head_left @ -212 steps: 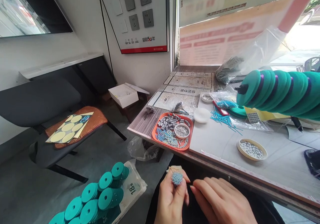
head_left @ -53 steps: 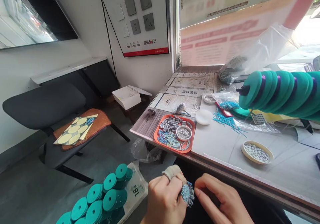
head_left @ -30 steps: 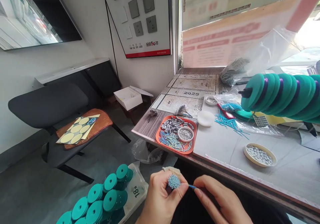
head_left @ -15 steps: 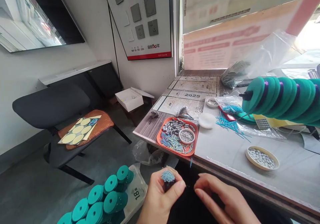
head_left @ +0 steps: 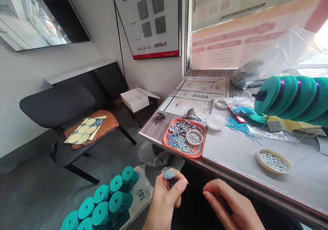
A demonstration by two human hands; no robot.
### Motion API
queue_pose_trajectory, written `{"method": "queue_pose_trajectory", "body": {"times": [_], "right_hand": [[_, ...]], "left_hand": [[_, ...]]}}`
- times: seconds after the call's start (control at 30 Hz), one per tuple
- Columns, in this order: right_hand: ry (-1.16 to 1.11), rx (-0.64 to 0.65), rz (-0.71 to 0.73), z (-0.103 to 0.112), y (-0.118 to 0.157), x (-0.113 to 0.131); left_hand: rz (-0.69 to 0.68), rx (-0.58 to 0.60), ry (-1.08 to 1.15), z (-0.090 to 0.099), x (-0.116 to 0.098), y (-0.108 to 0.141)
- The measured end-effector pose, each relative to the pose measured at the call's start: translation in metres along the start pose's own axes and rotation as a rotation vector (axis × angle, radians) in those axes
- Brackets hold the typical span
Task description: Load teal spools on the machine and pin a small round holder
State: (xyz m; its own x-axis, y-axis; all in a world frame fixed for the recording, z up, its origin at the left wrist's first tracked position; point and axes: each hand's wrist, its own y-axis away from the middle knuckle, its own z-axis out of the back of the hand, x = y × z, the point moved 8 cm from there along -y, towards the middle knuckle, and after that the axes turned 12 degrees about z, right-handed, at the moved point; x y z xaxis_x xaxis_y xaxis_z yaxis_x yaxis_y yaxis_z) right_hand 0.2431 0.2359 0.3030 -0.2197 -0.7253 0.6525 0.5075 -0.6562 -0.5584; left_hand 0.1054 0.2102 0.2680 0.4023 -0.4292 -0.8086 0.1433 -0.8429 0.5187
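Observation:
Just below the table's front edge, my left hand (head_left: 166, 192) is closed around a bundle of thin sticks with blue ends (head_left: 169, 174). Small silvery bits show behind the blue ends, and a bit of blue hangs beneath them. To its right, my right hand (head_left: 228, 201) is closed in a pinch, thumb against the bent forefinger. A faint thin dark line seems to run between the two hands; what the pinch holds is too fine to name. Nearest to the hands is an orange tray (head_left: 167, 147) with grey cylinders (head_left: 179, 127), short blue pieces (head_left: 176, 144) and a small dish of silvery bits (head_left: 194, 137).
A round dish of silvery pieces (head_left: 273, 161), a white round lid (head_left: 215, 122) and loose blue sticks (head_left: 237, 125) lie on the table. A rod of green discs (head_left: 289, 98) juts in at right. Stacked green discs (head_left: 101, 192) stand lower left by a chair (head_left: 58, 103).
The bundle in my left hand has tilted and now shows silvery bits behind it. A blue piece that hung below the tray is gone from there. My view has shifted slightly.

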Motion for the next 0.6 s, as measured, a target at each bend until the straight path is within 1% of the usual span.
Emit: {"method": "queue_pose_trajectory", "body": {"times": [0.13, 0.23, 0.3, 0.4, 0.5, 0.6], "right_hand": [[0.104, -0.027, 0.106, 0.009, 0.001, 0.008], [0.203, -0.030, 0.170, 0.014, 0.002, 0.011], [0.255, -0.043, 0.192, 0.016, 0.003, 0.012], [0.298, -0.040, 0.220, 0.014, 0.005, 0.012], [0.289, -0.014, 0.218, 0.010, 0.007, 0.010], [0.265, -0.029, 0.217, 0.011, 0.008, 0.012]], "left_hand": [[0.138, 0.078, 0.233, -0.008, 0.020, -0.006], [0.197, 0.110, 0.290, -0.016, 0.033, -0.007], [0.199, 0.093, 0.280, -0.019, 0.036, -0.007], [0.192, 0.030, 0.267, -0.019, 0.038, -0.006], [0.190, -0.040, 0.269, -0.017, 0.038, -0.005], [0.181, -0.067, 0.267, -0.016, 0.038, -0.006]]}}
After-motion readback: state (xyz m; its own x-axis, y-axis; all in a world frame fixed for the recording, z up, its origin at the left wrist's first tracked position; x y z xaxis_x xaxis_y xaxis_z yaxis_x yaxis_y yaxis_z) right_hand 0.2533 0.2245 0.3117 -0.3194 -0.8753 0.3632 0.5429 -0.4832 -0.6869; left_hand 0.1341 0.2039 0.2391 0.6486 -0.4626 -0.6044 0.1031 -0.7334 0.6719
